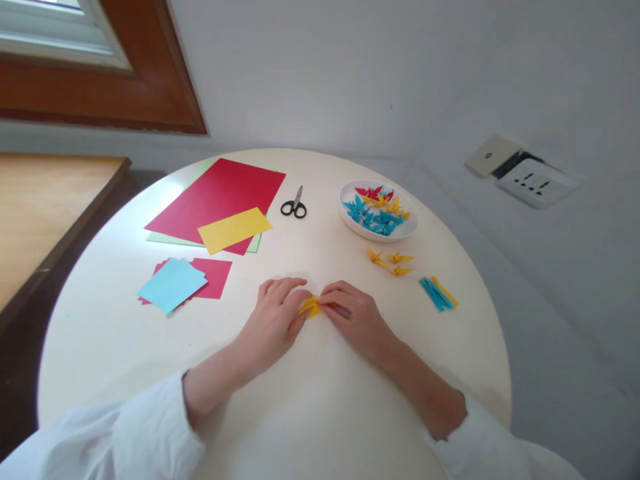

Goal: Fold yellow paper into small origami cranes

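Observation:
Between my hands, just above the middle of the white round table [300, 393], is a small piece of folded yellow paper [313, 307]. My left hand [280, 308] pinches its left side between thumb and index finger, the other fingers curved above. My right hand [354, 312] pinches its right edge with the fingertips. The fingers cover part of the paper, so its full shape is hidden. Three yellow paper cranes [390, 259] rest on the table beyond my right hand. Behind them a white dish [376, 235] holds several blue, yellow and red paper cranes [383, 220].
Black-handled scissors [295, 205] lie at the back. Left of them are a large red sheet [220, 197], a yellow rectangle [235, 231] and light green paper beneath. Nearer are light blue squares [173, 285] over red ones [215, 277]. Blue and yellow strips [437, 293] lie at right.

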The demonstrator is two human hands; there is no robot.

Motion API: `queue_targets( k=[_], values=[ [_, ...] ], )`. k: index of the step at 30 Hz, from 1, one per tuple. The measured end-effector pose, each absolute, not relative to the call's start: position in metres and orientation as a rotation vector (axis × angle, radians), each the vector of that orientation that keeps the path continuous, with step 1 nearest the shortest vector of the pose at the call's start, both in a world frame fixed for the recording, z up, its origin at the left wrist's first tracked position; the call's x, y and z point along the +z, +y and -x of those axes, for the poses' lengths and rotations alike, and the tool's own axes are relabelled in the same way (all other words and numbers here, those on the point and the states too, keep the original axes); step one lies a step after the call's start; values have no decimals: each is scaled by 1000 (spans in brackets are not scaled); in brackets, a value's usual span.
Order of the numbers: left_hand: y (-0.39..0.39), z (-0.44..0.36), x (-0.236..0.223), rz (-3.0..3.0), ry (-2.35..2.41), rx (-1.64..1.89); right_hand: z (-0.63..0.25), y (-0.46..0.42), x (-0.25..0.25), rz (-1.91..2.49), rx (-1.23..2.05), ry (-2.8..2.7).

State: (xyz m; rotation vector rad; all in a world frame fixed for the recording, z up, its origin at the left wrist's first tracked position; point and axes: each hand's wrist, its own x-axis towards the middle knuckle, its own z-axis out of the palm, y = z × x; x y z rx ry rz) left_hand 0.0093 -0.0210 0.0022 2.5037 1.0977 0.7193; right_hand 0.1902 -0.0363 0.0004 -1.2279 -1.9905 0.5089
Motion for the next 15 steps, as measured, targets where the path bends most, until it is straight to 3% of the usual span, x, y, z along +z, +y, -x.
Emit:
queue_targets(
  k=[15],
  values=[
    [-19, -14, 2, -2429, 1166, 618, -194, -42, -2, 1324, 456, -2010]
  ],
)
